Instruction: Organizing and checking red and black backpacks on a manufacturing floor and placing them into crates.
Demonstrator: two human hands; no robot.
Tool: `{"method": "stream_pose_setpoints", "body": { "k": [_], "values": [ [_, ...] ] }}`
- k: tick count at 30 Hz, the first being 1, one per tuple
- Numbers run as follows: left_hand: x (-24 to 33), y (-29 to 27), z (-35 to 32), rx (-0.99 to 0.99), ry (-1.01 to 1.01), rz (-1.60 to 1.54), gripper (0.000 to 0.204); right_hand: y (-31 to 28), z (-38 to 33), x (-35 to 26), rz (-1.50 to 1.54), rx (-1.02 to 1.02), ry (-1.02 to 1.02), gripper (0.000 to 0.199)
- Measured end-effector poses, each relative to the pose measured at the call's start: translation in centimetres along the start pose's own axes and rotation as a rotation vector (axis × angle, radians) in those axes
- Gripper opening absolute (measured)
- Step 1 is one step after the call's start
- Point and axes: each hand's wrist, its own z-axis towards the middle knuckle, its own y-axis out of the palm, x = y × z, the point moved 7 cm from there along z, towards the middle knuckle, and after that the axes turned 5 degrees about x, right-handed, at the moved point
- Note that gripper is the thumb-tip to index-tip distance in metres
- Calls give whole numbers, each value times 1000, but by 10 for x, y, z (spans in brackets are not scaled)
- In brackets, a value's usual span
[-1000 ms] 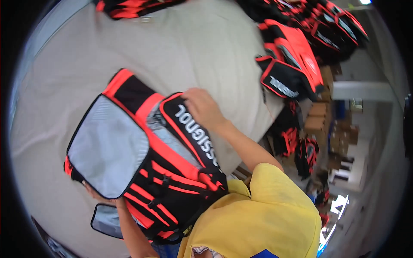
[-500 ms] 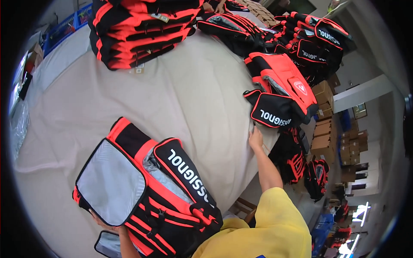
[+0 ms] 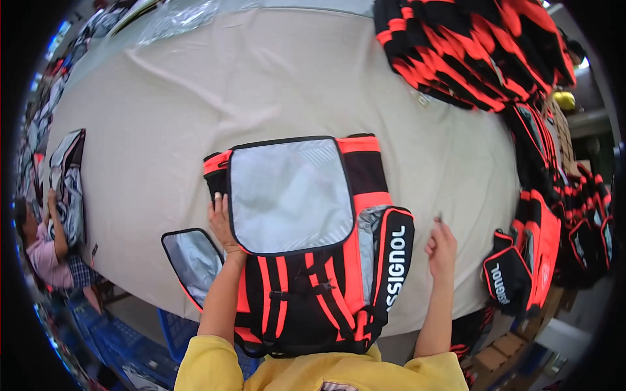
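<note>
In the head view, the bag lies on the table. The left hand rests along its left side, fingers extended; the right, beside it, curls its fingers around a small dark item, blurred.

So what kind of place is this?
Looks like a bag workshop or packing room, though I can't be sure which: a big cloth-covered table with a red-and-black backpack on it, a pile of similar bags, and another person at the table's left side.
</note>
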Motion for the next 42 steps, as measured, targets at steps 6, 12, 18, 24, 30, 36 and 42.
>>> {"method": "stream_pose_setpoints", "body": {
  "k": [6,12,18,24,30,36,42],
  "values": [
    [12,-26,10,-35,-67,-63,66,223,1,-59,-672,-255,-651,49],
    [10,-29,12,-33,-73,-66,66,303,35,-33,-1193,-116,-1096,29],
    [10,-24,11,-51,-83,-80,65,317,57,-13,-1373,-175,-1182,26],
    [5,-16,7,-87,-70,-53,72,321,50,-17,-1318,-134,-1343,13],
    [6,-17,8,-110,-80,-47,73,327,51,-16,-1380,-147,-1362,11],
    [9,-25,11,-74,-87,-61,67,332,57,-9,-1493,-163,-1219,26],
    [7,-22,11,-77,-84,-67,68,338,64,-11,-1556,-222,-1109,25]
  ]
}}
